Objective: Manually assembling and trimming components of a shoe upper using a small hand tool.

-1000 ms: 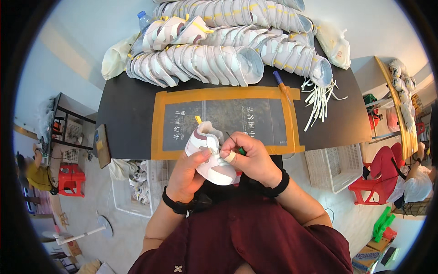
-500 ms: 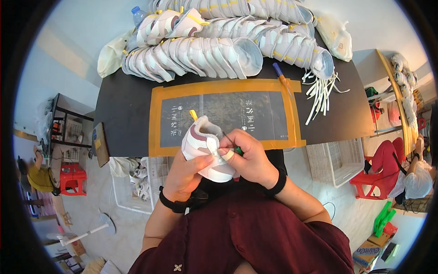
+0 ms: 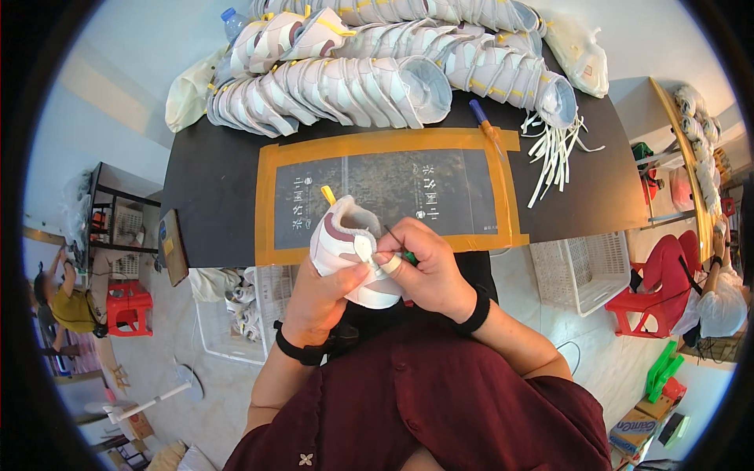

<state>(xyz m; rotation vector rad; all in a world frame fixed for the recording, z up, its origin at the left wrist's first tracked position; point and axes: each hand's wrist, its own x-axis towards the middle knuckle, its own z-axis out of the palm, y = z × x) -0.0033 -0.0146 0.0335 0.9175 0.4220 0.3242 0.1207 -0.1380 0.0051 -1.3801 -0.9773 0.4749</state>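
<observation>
A white shoe upper [image 3: 334,242] with mauve panels and a yellow pull tab stands tilted above the near table edge. My left hand [image 3: 316,300] grips it from the left, thumb pressed on its front near the eyelets. On the other side, my right hand [image 3: 437,275] is closed around a slim tool with a green handle [image 3: 409,257], whose dark shaft shows above the fingers. Pale tape wraps my right thumb [image 3: 390,265], which rests against the lacing area. Part of the tool and its tip are hidden by the fingers and the upper.
Nested shoe uppers [image 3: 338,93] lie in rows across the back of the black table [image 3: 212,204]. A taped mat [image 3: 377,184] lies before me, with a blue-and-orange pen-like tool [image 3: 485,125] at its corner. White laces [image 3: 552,157] hang right; crates [image 3: 577,271] stand below; co-workers sit both sides.
My hands keep nearly the same hold on the shoe upper and tool. The whole view has shifted slightly. At far left, a co-worker's arm and body have moved.
</observation>
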